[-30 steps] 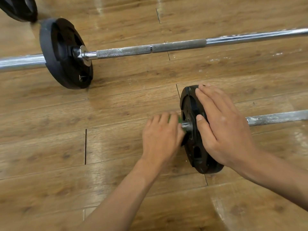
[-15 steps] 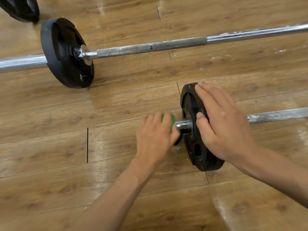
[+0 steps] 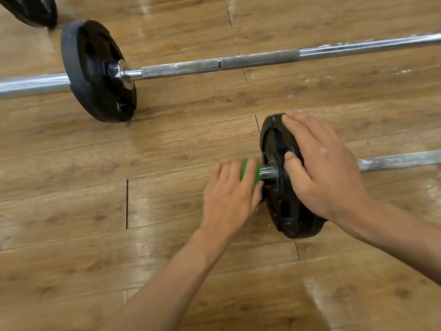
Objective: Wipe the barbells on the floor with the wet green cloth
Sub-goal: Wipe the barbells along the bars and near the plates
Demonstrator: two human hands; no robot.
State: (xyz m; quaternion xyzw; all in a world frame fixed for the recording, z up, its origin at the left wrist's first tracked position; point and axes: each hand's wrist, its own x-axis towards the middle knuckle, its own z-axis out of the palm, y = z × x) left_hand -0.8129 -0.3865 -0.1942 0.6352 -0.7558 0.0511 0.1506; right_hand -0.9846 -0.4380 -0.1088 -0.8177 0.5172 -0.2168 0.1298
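On the brown wooden floor (image 3: 71, 199), gripping wet green cloth (image 3: 247, 167) round silver bar end (image 3: 268, 173) with left hand (image 3: 229, 194), steadying round black plate (image 3: 281, 211) with flat right hand (image 3: 319, 168), might roll if rubbed too hard.

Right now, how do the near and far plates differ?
The right hand rests on the near plate; the far plate is untouched. The near plate's sleeve end is short, gripped through the green cloth by the left hand; the far plate's runs long and bare. Both are black, on edge.
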